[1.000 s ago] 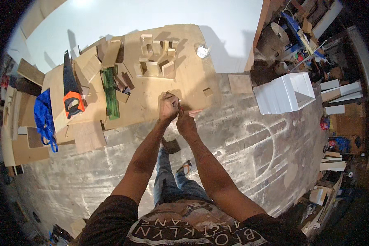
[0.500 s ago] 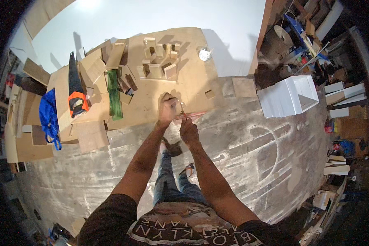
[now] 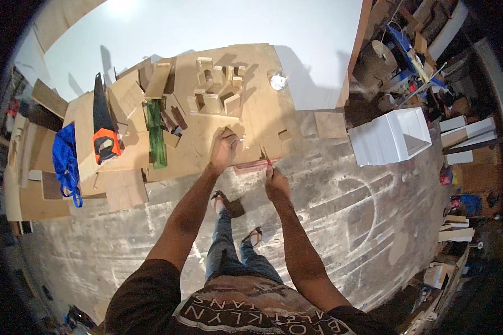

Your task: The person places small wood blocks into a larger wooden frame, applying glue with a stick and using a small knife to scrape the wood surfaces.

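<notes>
A slim tool with a reddish handle (image 3: 268, 161) is held in the right hand (image 3: 276, 182), over the near edge of the bench (image 3: 262, 114). The handle is pinched between closed fingers. The tool's long axis is directed away from the body, tilted slightly left, and its tip is kept apart from the left hand (image 3: 223, 151), to that hand's right. Being the holder, the right hand is the nearer one.

The left hand is placed on the bench side of the edge, its fingers bent inward. A small tan piece (image 3: 227, 133) is seen at its fingertips; whether it is gripped or only touched cannot be told.

Between and below the hands, a flat reddish strip (image 3: 256, 166) is seen along the bench's near edge. To the right, a small square block (image 3: 285, 135) is laid. Beyond the hands, small wooden pieces (image 3: 212, 103) are stood in a cluster. Farther left, a green strip (image 3: 156, 137), an orange-handled saw (image 3: 102, 120) and a blue bag (image 3: 65, 159) are set out. On the floor (image 3: 318, 223), well to the right, a white open box (image 3: 383, 139) is placed.
</notes>
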`<state>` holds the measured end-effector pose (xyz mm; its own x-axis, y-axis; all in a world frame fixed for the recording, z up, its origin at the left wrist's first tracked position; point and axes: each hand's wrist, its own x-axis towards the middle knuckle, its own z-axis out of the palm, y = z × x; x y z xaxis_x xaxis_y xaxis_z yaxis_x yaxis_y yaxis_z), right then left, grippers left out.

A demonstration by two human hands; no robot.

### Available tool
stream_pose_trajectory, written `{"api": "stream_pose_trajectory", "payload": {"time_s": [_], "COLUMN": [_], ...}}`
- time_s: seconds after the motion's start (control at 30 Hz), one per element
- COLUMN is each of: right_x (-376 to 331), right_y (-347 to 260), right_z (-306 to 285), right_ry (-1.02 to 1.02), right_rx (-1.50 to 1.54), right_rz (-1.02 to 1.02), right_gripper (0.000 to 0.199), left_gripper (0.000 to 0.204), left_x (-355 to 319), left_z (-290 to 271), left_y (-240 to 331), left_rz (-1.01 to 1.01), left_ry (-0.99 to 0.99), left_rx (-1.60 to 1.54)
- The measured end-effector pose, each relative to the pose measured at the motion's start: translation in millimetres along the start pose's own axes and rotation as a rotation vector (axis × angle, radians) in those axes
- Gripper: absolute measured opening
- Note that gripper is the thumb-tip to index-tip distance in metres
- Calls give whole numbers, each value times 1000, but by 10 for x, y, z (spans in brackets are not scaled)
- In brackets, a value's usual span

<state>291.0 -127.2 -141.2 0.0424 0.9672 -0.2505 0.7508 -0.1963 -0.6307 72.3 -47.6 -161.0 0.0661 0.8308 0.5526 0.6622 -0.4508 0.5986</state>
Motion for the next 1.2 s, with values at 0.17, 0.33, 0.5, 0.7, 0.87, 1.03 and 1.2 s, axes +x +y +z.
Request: {"api": "stream_pose_trajectory", "payload": {"time_s": [0.17, 0.33, 0.5, 0.7, 0.87, 1.03, 1.2], "right_x": [-96, -106, 31, 353, 527, 501, 280], "right_y": [63, 169, -185, 68, 159, 123, -263], "right_z": [65, 265, 258, 213, -87, -76, 249], "right_ry": [29, 97, -87, -186, -197, -8, -42], "right_rx": [-64, -105, -41, -89, -9, 98, 60], "right_rz": [-47, -264, -135, -195, -107, -175, -130], "right_gripper": [44, 42, 43, 49, 52, 51, 45], "left_gripper": [15, 14, 14, 12, 12, 12, 13], "left_x": [75, 48, 3, -2, 9, 20, 10], "left_z": [32, 106, 91, 111, 110, 102, 87], "left_y": [-78, -112, -170, -216, -157, -150, -181], "left_rz": [2, -24, -41, -15, -48, -42, -54], "left_ry": [-14, -28, -32, 22, -1, 8, -7], "left_rx": [-69, -82, -96, -83, -101, -103, -117]}}
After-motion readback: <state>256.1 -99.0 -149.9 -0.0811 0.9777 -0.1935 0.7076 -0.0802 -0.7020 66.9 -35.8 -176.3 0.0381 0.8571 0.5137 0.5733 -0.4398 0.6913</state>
